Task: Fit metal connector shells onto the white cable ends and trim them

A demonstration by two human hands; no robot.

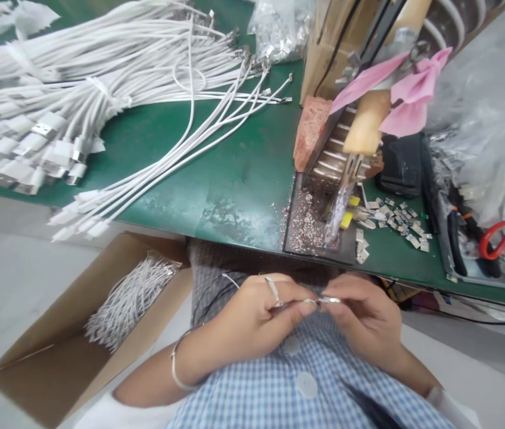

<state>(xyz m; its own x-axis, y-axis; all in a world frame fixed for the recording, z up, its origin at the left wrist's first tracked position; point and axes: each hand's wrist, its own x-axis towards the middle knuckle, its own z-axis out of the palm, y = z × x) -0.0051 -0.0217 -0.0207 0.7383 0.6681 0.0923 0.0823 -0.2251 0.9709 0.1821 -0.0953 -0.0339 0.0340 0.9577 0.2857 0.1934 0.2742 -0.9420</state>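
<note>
Metal connector [329, 300], seemingly between both hands' grips

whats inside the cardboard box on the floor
The cardboard box holds a bundle of white cables lying against its far side. The near flap hides the bottom, so anything else down there cannot be seen.

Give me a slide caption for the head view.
Both hands pinch a small metal connector over a green workbench.
</note>
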